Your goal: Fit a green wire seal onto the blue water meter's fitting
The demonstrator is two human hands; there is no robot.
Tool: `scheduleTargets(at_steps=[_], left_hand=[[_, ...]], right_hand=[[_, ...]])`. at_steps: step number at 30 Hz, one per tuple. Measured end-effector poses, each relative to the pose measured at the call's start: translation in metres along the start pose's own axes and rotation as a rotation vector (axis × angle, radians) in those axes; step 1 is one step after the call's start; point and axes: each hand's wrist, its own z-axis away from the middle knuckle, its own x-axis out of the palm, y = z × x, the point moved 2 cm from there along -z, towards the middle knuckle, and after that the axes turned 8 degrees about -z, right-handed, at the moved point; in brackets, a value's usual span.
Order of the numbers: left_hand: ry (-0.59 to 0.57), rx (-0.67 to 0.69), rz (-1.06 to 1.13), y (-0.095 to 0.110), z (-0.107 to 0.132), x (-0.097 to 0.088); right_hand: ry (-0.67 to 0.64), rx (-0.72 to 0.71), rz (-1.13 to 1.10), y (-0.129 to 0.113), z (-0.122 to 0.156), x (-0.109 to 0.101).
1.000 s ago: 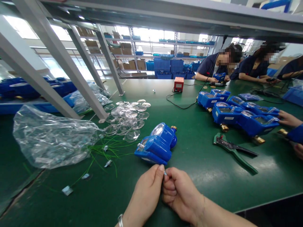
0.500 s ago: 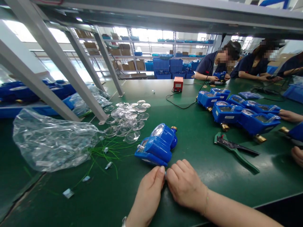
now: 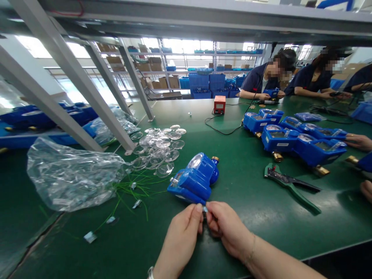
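Observation:
A blue water meter [image 3: 193,178] with a round clear dial and a brass threaded end lies on the green table. At its near edge my left hand [image 3: 184,228] and my right hand [image 3: 228,228] meet, thumbs and fingertips pinched. Between them shows a small pale blue seal tag [image 3: 205,209], partly covered by the fingers. Both hands are closed on it. Left of the meter lies a bunch of thin green seal wires [image 3: 132,188], with similar tags such as one seal tag [image 3: 90,237] at their ends.
Clear plastic discs [image 3: 162,145] are piled behind the wires, beside a clear plastic bag [image 3: 75,174]. Green-handled cutters [image 3: 290,186] lie to the right. Behind them stand several blue meters [image 3: 280,137]. Grey metal posts [image 3: 69,73] rise at left. Co-workers [image 3: 261,81] sit across the table.
My right hand has turned and its fingers have opened out somewhat from a fist to a fingertip pinch, so the tag shows more. The meter stays put; the view has shifted slightly.

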Motion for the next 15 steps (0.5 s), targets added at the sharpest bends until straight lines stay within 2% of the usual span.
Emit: scheduleTargets(at_steps=[1,2,4,5,6,8,11,13,15], left_hand=[[0.057,-0.002,0.021,-0.006,-0.001,-0.009],[0.177,-0.022,0.065,-0.013,-0.005,-0.019],[0.495,-0.084,0.213,-0.026,-0.015,-0.04],[0.605,-0.109,0.335,-0.032,-0.022,-0.047],[0.613,-0.115,0.416,-0.034,-0.03,-0.05],[0.489,-0.099,0.535,-0.032,-0.043,-0.047],[0.317,-0.054,0.599,-0.021,-0.041,-0.032],[0.228,-0.01,0.615,-0.013,-0.029,-0.022],[0.103,0.054,0.561,-0.007,-0.018,-0.012]], right_hand=[[0.067,-0.089,0.117,-0.005,0.001,-0.008],[0.143,-0.206,0.263,-0.011,0.002,-0.015],[0.263,-0.492,0.558,-0.026,0.008,-0.022],[0.279,-0.623,0.668,-0.032,0.012,-0.02],[0.261,-0.717,0.733,-0.036,0.015,-0.015],[0.184,-0.784,0.803,-0.039,0.02,-0.002],[0.095,-0.686,0.829,-0.033,0.022,0.011],[0.111,-0.65,0.809,-0.031,0.023,0.005],[0.172,-0.63,0.747,-0.035,0.022,-0.013]])
